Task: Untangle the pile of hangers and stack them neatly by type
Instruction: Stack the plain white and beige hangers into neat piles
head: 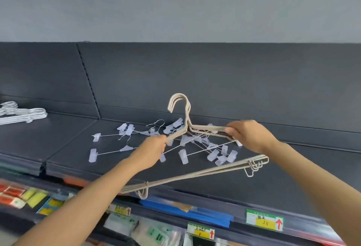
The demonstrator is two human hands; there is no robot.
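Observation:
A bundle of beige hangers (182, 107) stands above the dark shelf (78, 144), hooks up. My left hand (151, 149) grips its left shoulder arm and my right hand (248, 135) grips its right shoulder arm. The bundle's lower bars (195, 174) run slanted across the front. Behind and below it lies a tangle of clear clip hangers (195, 148) with thin metal rods, spread over the shelf. A stack of white hangers (21, 113) lies flat at the far left.
The shelf has a dark back panel (214, 81) close behind the pile. Below its front edge hang price labels (264, 220) and packaged goods (29, 197) on a lower shelf.

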